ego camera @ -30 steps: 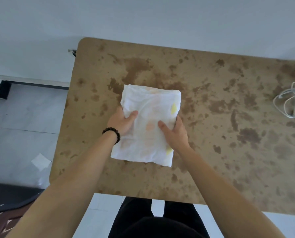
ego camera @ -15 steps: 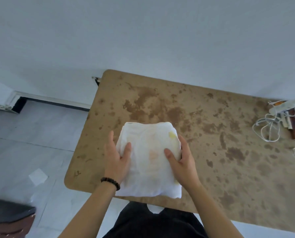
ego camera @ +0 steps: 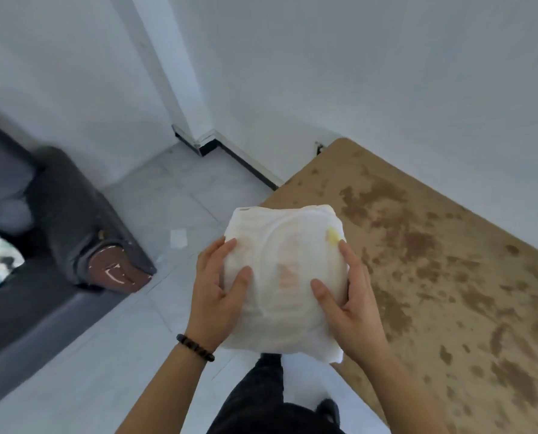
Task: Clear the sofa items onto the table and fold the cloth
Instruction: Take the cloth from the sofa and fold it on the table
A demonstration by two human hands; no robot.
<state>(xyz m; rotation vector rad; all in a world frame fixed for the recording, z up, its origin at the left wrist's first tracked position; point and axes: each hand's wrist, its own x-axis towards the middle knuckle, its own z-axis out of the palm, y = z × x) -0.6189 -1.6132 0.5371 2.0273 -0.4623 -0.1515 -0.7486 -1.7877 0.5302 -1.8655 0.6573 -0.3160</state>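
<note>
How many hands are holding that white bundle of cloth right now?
2. The left hand holds the folded white cloth by its left side, thumb on top. The right hand holds its right side, thumb on top too. No other hands show.

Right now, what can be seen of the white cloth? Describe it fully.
The white cloth is soft fabric folded into a thick, rounded bundle, with a faint orange print in its middle and a small yellow mark near its far right corner. The left hand and right hand grip its sides, thumbs on top. It appears over a corner of the table; whether it rests there or is lifted is unclear.
</note>
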